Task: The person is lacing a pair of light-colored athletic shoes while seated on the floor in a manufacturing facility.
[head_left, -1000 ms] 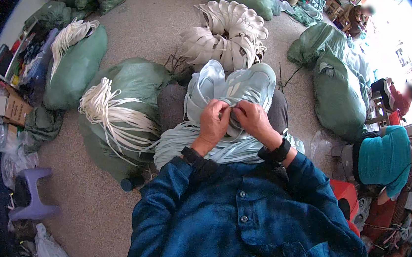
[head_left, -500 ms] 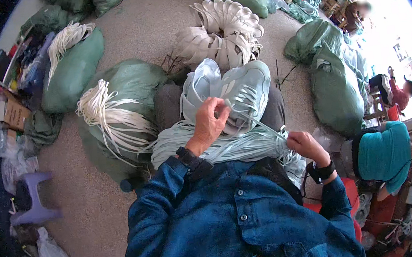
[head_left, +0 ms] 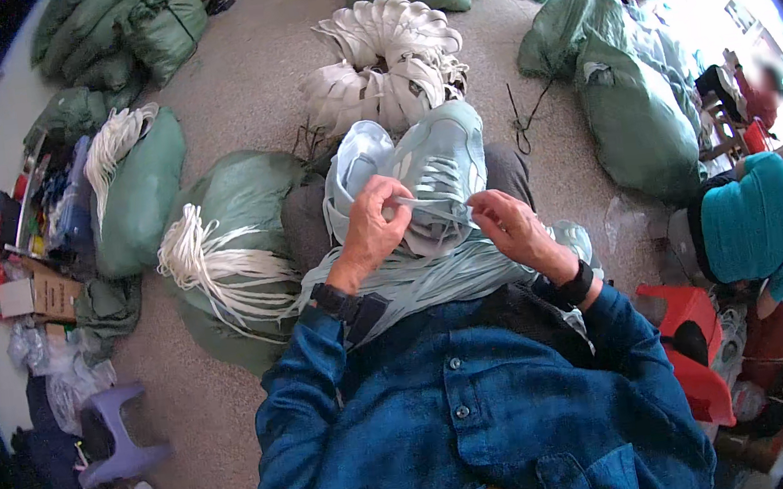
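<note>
A pale blue shoe [head_left: 447,149] rests on the person's lap between the two knees, its toe pointing away and its laced front facing up; it lies just ahead of the hands, with its lower end in the space between them. A flat, pale lace [head_left: 432,204] runs across this lower end from one hand toward the other. The left hand [head_left: 373,225], at the shoe's left side, is closed in a pinch, thumb and forefinger gripping the lace. The right hand [head_left: 520,230], at the right side, is partly open with fingers bent, its fingertips close by the lace; whether they grip it cannot be told. A second pale blue shoe [head_left: 352,159] stands just beside the first on its left, partly behind the left hand. Under both forearms, a thick hank of pale blue laces [head_left: 424,285] spreads over the lap. Beyond the knees, white shoe uppers [head_left: 378,31] form a ring on the floor [head_left: 237,61]. Near the left knee, a bundle of white laces [head_left: 192,249] lies on a green sack [head_left: 248,178]. Farther left stands a purple stool [head_left: 119,431]; at the right are a red stool [head_left: 691,324] and a person in a teal top [head_left: 749,219].
</note>
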A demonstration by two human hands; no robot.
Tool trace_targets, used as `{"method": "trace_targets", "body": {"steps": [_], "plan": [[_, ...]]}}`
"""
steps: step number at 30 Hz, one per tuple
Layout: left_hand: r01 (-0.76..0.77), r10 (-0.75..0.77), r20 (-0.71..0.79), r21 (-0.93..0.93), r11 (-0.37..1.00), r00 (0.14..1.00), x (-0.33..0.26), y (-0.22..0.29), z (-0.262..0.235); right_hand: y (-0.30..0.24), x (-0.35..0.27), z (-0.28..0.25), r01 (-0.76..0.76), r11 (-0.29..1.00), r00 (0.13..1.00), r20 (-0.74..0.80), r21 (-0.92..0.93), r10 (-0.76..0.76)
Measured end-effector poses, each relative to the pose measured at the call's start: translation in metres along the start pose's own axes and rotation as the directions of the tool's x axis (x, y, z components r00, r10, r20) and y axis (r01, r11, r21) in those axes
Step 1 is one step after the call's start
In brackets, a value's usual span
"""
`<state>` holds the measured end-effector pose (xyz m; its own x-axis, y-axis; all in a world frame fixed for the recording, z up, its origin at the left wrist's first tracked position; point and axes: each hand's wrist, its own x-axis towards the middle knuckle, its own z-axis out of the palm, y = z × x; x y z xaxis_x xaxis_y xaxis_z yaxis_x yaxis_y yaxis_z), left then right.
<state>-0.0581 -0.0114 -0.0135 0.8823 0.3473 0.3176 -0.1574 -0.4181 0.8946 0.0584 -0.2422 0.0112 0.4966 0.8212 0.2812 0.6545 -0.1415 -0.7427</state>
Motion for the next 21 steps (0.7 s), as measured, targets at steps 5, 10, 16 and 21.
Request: {"method": "trace_targets", "body": {"steps": [5,10,16,21], "plan": [[-0.053,0.053,0.224,-0.009,0.999,0.973,0.005,0.016,-0.019,0.001,0.002,0.008,-0.064,0.998,0.997,-0.042,0.012,0.064],[-0.163,0.146,0.343,0.022,0.986,0.928,0.007,0.014,-0.021,0.01,-0.002,0.013,-0.071,0.998,0.996,-0.047,-0.003,0.07],[0.068,-0.082,0.25,0.063,0.996,0.965,0.005,0.015,-0.013,0.017,-0.011,0.012,-0.036,0.998,0.999,0.001,-0.043,0.036],[-0.351,0.298,0.187,0.534,0.769,0.936,-0.002,0.026,0.017,0.013,-0.009,0.01,-0.072,0.997,0.992,-0.101,0.012,0.073]]}}
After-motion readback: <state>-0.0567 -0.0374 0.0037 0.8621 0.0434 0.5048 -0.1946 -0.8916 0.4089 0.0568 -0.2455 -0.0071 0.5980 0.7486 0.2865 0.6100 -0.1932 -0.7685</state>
